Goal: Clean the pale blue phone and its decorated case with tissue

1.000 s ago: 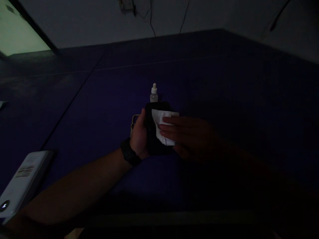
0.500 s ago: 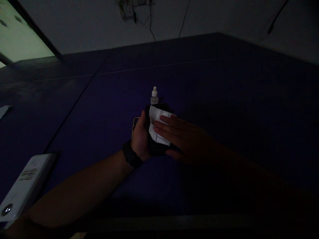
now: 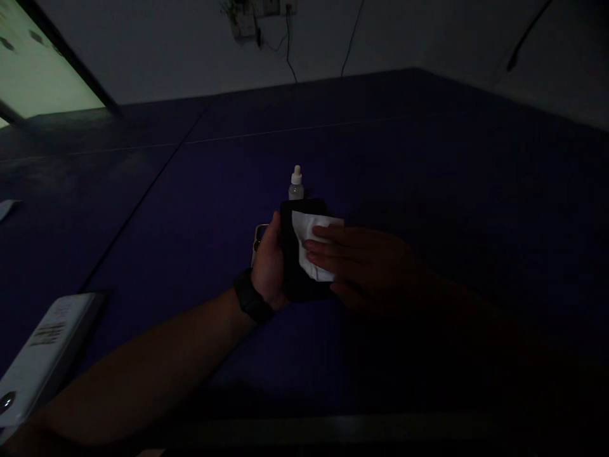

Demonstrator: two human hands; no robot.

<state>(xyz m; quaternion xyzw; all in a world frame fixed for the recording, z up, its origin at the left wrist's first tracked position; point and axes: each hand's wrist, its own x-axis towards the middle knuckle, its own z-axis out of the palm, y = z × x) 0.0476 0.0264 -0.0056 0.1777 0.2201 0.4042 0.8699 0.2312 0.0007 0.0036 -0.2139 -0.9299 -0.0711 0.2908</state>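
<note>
My left hand (image 3: 270, 266), with a dark band on its wrist, is closed round the left edge of a black phone (image 3: 292, 279). The phone is flat, with rounded corners and its dark face up. Over that face lies a white wipe (image 3: 304, 228), pressed down under the fingers of my right hand (image 3: 359, 260). Those fingers point left across the wipe; the thumb is lower, near the phone's right edge. Just beyond the phone stands a small clear dropper bottle (image 3: 296, 187) with a white top. A gold-edged phone case (image 3: 258, 233) is partly hidden behind my left hand.
On the dark purple table (image 3: 228, 178), a white box (image 3: 42, 349) lies at the lower left. Part of a white piece (image 3: 6, 208) shows at the left edge. Cables (image 3: 289, 57) hang on the wall behind. The room is dim.
My right hand and the wipe have slid a little to the right across the phone, baring more of its left side. My left hand still holds the phone.
</note>
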